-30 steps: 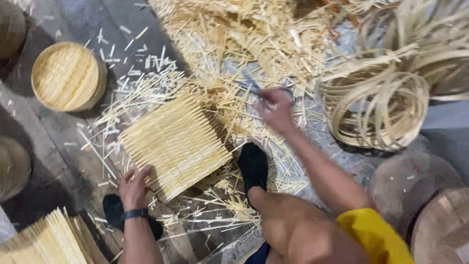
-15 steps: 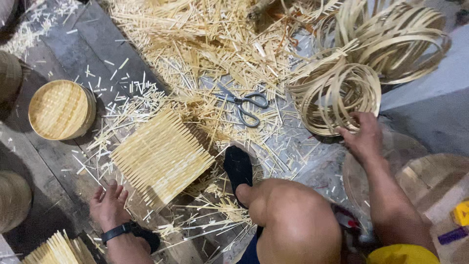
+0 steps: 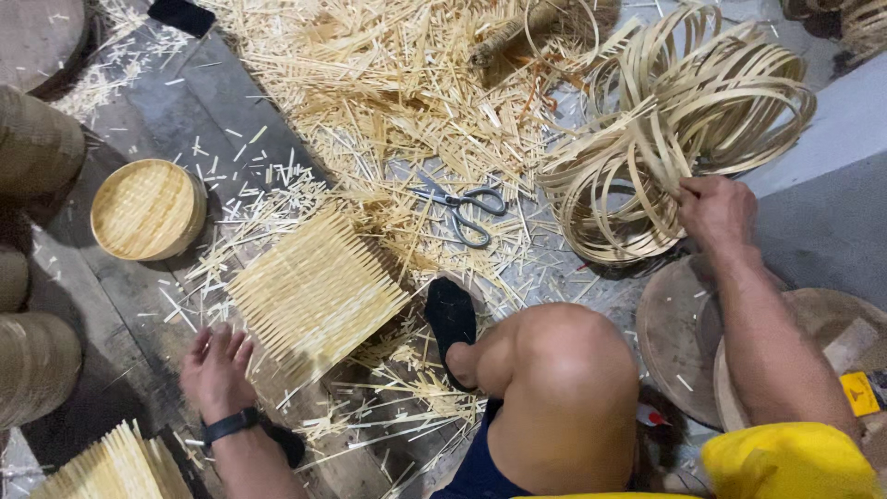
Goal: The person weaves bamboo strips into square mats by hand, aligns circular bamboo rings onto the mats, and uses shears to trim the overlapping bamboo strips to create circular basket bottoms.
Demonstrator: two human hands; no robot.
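The right hand (image 3: 716, 211) grips a thin pale bamboo strip in the loose bundle of coiled bamboo hoops (image 3: 674, 129), fingers closed around it at the bundle's near edge. The left hand (image 3: 217, 370), wearing a black wristband, rests flat on the dark floor (image 3: 231, 102) with fingers spread and holding nothing, just beside the lower corner of the square woven mat of pale bamboo slats (image 3: 314, 291). Grey metal scissors (image 3: 462, 208) lie among scattered bamboo splinters between the mat and the hoops. A round woven bamboo basket lid (image 3: 148, 211) sits well left of the mat.
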